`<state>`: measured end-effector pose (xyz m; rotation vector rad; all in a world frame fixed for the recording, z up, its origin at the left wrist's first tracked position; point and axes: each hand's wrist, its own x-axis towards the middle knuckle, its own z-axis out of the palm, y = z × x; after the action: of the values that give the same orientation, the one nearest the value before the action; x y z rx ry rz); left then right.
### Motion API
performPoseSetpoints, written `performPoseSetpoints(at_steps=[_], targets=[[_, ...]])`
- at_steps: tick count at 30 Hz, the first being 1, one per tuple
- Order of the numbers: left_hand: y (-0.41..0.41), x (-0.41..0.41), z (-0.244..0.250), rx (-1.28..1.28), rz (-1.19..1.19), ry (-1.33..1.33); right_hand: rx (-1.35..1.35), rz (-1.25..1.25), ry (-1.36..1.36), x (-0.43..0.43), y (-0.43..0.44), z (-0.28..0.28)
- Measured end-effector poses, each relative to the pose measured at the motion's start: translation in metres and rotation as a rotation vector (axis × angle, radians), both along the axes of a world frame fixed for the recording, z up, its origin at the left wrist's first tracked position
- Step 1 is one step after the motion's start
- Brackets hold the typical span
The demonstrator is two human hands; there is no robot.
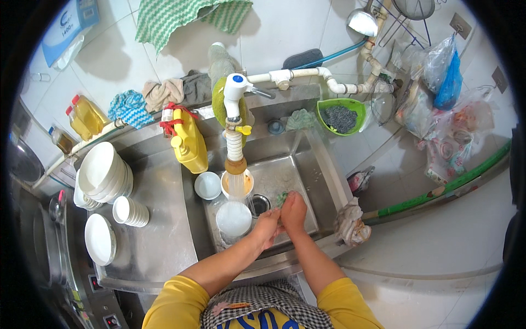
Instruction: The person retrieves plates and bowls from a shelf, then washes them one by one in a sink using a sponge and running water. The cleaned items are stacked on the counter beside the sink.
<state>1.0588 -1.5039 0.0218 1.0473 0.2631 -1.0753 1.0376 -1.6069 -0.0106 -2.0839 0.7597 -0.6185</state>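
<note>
Over the basin of a stainless steel sink (pixel 263 169), my right hand (pixel 294 211) is closed round a small green cloth or scrubber (pixel 282 199), most of it hidden by the fingers. My left hand (pixel 266 228) is just left of it, its fingers touching or close to the right hand; whether it grips the cloth too is hidden. A white bowl (pixel 233 218) filled with water sits left of the hands. Water runs from the white faucet (pixel 235 142) into a bowl with orange residue (pixel 249 181). Beside that stands another white bowl (pixel 207 186). The drain (pixel 259 205) lies near my hands.
On the left drainboard (pixel 164 230) are stacked large bowls (pixel 104 172), stacked small cups (pixel 130 211) and a white dish (pixel 100 239). A yellow jug (pixel 190 142) stands behind the basin. A green basket (pixel 342 116) holds steel wool. A crumpled rag (pixel 352 222) drapes the right rim.
</note>
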Motion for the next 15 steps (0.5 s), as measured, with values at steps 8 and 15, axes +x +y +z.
performPoseSetpoints(at_steps=[8, 15], targets=[[0.014, 0.007, -0.003, 0.143, -0.082, -0.180, 0.988, -0.150, -0.232, -0.011, -0.016, -0.007], [0.044, 0.023, 0.028, -0.220, 0.177, 0.039, 1.377, 0.248, -0.442, -0.056, -0.001, 0.027]])
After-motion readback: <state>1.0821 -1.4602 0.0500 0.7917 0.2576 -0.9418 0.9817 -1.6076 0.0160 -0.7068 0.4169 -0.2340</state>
